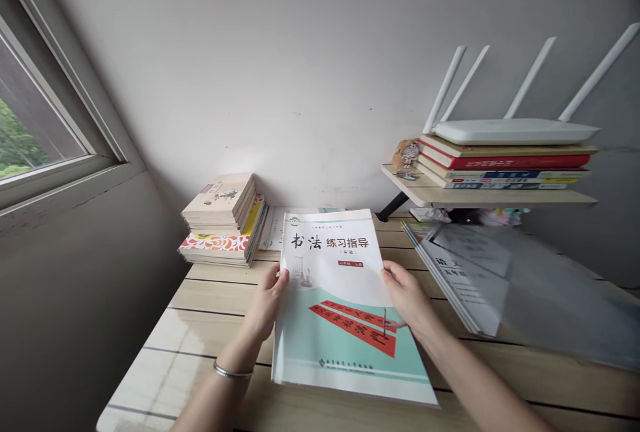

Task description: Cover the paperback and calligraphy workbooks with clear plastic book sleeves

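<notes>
Between my two hands is a calligraphy workbook with a white and pale green cover and red banners printed on it. My left hand grips its left edge, thumb on the cover and fingers behind. On the opposite edge my right hand holds it the same way, its fingertips partly hidden. The workbook is tilted above the desk, front cover toward me. Behind its upper left part lies another white booklet, partly covered.
A stack of books stands at the desk's back left. On the right, a small raised shelf bears several books under a white router. Below it lie white booklets beside a grey translucent sheet. A window is at left.
</notes>
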Action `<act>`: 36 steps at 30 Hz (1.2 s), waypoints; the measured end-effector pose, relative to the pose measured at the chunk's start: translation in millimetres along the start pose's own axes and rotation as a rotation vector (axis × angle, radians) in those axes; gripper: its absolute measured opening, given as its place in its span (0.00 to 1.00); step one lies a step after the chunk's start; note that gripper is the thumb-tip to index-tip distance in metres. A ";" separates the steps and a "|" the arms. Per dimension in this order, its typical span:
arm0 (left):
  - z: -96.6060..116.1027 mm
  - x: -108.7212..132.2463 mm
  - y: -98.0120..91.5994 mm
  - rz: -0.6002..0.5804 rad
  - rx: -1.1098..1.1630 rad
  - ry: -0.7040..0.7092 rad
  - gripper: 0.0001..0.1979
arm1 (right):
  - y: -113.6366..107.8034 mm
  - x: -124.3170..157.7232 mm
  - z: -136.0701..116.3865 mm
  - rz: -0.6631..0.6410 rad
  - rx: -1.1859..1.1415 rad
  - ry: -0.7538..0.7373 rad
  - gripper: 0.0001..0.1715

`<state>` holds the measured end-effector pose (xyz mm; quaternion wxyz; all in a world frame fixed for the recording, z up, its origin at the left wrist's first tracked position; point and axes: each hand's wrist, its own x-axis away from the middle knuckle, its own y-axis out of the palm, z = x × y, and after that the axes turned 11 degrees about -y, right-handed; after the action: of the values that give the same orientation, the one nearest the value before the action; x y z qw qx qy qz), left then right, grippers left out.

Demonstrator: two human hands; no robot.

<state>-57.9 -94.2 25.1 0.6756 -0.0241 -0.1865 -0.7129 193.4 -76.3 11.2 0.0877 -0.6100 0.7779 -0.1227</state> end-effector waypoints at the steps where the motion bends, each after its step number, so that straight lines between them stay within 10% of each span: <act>1: 0.1 -1.9 -2.8 0.004 -0.014 -0.036 0.25 | 4.9 -1.8 2.4 -0.013 -0.018 -0.025 0.19; 8: -9.8 -22.8 -24.9 0.265 -0.149 -0.168 0.15 | 27.1 -16.2 19.9 -0.221 -0.073 -0.236 0.15; 14: -8.2 -23.5 -25.1 0.299 -0.197 -0.207 0.11 | -3.2 -35.8 27.3 -0.011 0.153 -0.105 0.11; 27: -3.1 -22.6 -24.8 0.285 -0.197 -0.256 0.07 | 25.7 -57.4 3.9 -0.206 0.091 0.049 0.14; 36: -2.2 -36.0 -24.7 0.016 -0.208 -0.302 0.08 | -21.0 -17.2 -4.8 -0.069 -0.124 -0.206 0.15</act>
<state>-78.4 -60.0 7.0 0.6393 -0.2021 -0.2108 -0.7113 215.7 -63.9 21.8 0.1251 -0.6501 0.7493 -0.0140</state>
